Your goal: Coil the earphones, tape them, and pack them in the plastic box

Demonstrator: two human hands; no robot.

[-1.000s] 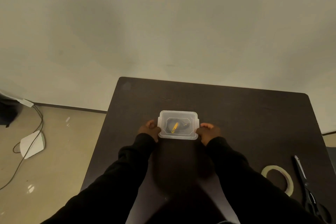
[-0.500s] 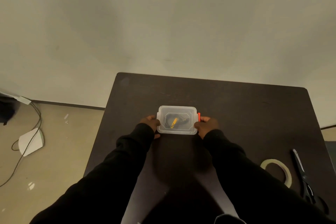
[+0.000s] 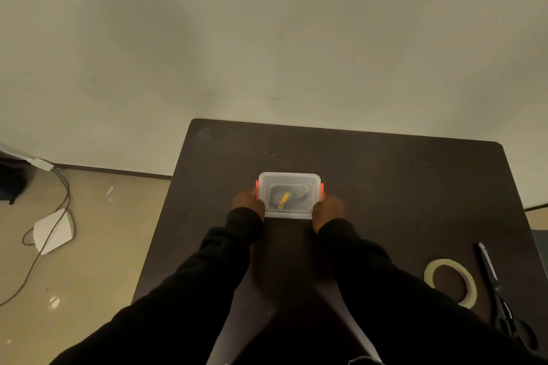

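Plastic box (image 3: 289,195) sits mid counter (image 3: 385,187), lid on, coiled earphones (image 3: 287,198) w/ yellow tape strip visible inside thru the clear lid. Left hand (image 3: 247,203) at box's 9 o'clock side, right hand (image 3: 327,207) at 3 o'clock, both pressed against the box ends; fingers look curled onto the red latches (image 3: 322,188), exact finger pose blurry. Change vs 1 s ago: no red showing then, half a sec ago red latch only on right side, now red at both ends, so both clips prob flipped up/snapped. Means coil + tape + pack done, this is the closing step, task nearly finished. Tape roll (image 3: 450,281) and scissors (image 3: 501,299) lie at 4 o'clock of box near counter edge, well apart, untouched. Next prob just let go; risk: latch not fully seated
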